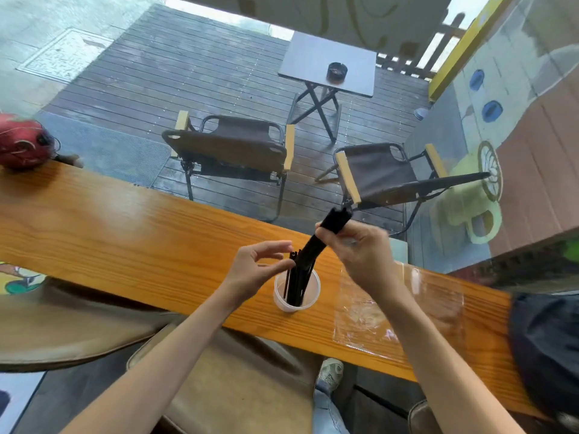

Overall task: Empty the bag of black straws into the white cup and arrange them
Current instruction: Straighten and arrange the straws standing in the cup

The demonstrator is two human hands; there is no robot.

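A long, shiny orange-brown wooden tabletop (125, 239) runs across the middle of the frame. A round white plastic cup (296, 300) stands upright on it, just below the centre. Some thin black plastic straws (297, 281) stand inside the cup, leaning a little, with their tops poking up above the rim.

The right hand (357, 245) is above the cup and a bit to the right. Its fingers (329, 234) are closed tight around a thick bundle of black straws (332, 225). The bundle is tilted, with its top end pointing to the upper right and its bottom end pointing down toward the cup.

The left hand (257, 267) is just left of the cup. Its fingers (275, 245) are a little apart, and the fingertips reach the tops of the straws in the cup. It is hard to tell if they pinch one.

A flat, clear, see-through plastic bag (401, 311) lies on the tabletop to the right of the cup, near the right arm. It looks empty.

At the right edge of the frame a dark blue cloth thing (545, 346) sits on the tabletop. At the left edge is a round red thing (22, 144). Behind the tabletop, two brown folding chairs (232, 148) and a small grey table (326, 62) stand on dark wooden floor boards.
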